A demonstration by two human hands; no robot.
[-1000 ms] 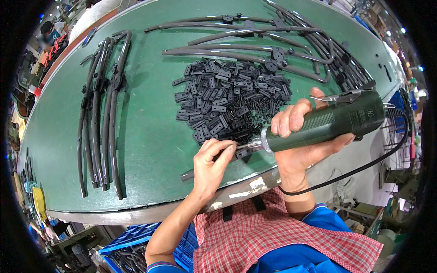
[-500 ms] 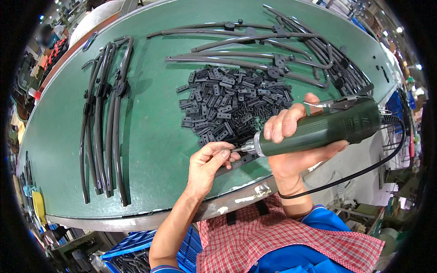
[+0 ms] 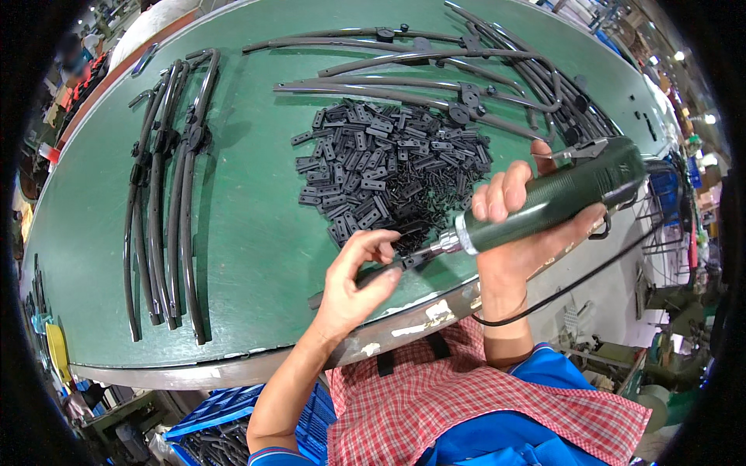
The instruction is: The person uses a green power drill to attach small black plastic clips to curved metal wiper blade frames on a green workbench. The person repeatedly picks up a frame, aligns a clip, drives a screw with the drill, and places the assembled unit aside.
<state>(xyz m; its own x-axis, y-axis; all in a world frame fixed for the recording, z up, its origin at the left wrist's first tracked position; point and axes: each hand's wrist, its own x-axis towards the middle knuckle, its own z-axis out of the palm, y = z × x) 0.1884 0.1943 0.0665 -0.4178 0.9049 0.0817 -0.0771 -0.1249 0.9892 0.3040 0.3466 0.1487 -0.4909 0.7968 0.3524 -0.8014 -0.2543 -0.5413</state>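
Note:
My right hand (image 3: 519, 252) grips a dark green electric screwdriver (image 3: 571, 190), its fingers wrapped round the body. The silver chuck points left and its tip is at the end of a dark tube (image 3: 371, 275), close to the table's near edge. Over this tube is my left hand (image 3: 350, 283), thumb and fingers apart, the thumb alongside the tube. A small dark blurred piece shows by the left fingertips; whether they touch it I cannot tell. Just beyond lies a heap of small black two-holed blocks (image 3: 365, 167), with many dark screws (image 3: 439, 186) at its right.
Bent dark tubes with joints (image 3: 167, 194) lie at the left of the green table (image 3: 252, 256); more tubes (image 3: 443, 58) lie across the back. A black cable (image 3: 559, 291) hangs below the screwdriver. A blue crate (image 3: 221, 412) stands below the table edge.
The left thumb and fingers have parted from their pinch near the screwdriver tip. The screwdriver has shifted slightly right, and more of the tube now shows. The whole view has shifted a little.

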